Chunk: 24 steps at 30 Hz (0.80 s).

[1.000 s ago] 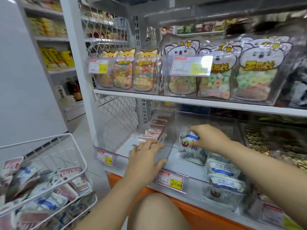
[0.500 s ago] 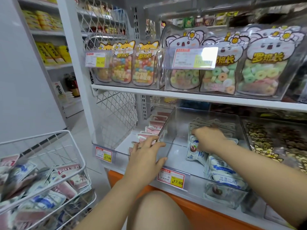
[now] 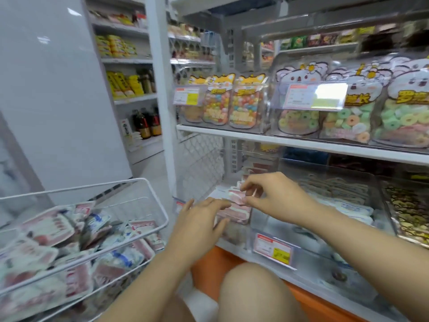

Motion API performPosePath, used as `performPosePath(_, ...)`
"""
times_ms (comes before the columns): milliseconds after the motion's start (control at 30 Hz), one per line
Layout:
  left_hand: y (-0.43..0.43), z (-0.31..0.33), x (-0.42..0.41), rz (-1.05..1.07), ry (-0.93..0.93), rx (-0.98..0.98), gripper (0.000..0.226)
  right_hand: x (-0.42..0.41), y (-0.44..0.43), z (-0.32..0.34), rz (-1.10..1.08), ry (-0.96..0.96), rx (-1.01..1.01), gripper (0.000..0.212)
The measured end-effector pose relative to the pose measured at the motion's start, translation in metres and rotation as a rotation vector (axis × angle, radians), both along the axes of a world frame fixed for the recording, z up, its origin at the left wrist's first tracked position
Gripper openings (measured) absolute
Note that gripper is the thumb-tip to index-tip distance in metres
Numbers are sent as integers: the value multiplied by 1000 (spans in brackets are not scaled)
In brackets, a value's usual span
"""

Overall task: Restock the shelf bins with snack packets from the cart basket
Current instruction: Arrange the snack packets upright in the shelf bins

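Pink and white snack packets (image 3: 236, 209) stand in a row in the clear left bin (image 3: 232, 233) on the lower shelf. My left hand (image 3: 199, 219) lies with straight fingers against the front packets. My right hand (image 3: 269, 194) reaches over the bin and pinches the top edge of a pink packet between thumb and fingers. The neighbouring clear bin (image 3: 325, 228) holds blue and white packets (image 3: 348, 208). At the lower left, the white wire cart basket (image 3: 148, 194) is full of pink and blue packets (image 3: 69, 247).
The upper shelf (image 3: 301, 142) carries bins of candy bags. Price tags (image 3: 274, 248) hang on the bin fronts. A bin of gold-patterned packets (image 3: 406, 210) sits at the right. A white post (image 3: 162, 89) stands between basket and shelf. My knee (image 3: 250, 289) is below the orange base.
My right hand left the blue-packet bin and moved left over the pink packets, pinching one. My left hand shifted slightly onto the front packets. The view swung left and down.
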<state>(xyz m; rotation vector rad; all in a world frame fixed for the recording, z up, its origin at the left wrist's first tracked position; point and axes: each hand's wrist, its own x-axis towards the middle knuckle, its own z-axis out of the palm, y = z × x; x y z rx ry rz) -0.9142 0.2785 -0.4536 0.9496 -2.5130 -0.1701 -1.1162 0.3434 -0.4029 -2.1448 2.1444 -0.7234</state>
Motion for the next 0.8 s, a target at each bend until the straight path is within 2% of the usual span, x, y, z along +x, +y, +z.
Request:
performPosePath(233, -11, 14, 142, 283, -1, -112, 25, 116, -56, 2, 313, -66, -5, 14)
performPosePath(367, -15, 25, 218, 468, -51, -170, 26, 168, -87, -9, 400, 13, 57, 17)
performPosePath(467, -18, 28, 263, 603, -59, -144, 24, 194, -113, -22, 428, 49, 104, 18)
performPosePath(567, -21, 26, 284, 691, -50, -87, 24, 213, -137, -38, 441, 96, 213, 18)
performPosePath(733, -25, 22, 280, 676, -59, -16, 27, 229, -165, -55, 466, 127, 462, 36)
performPosePath(800, -25, 21, 279, 679, -49, 1, 29, 233, -172, -58, 462, 144, 520, 35)
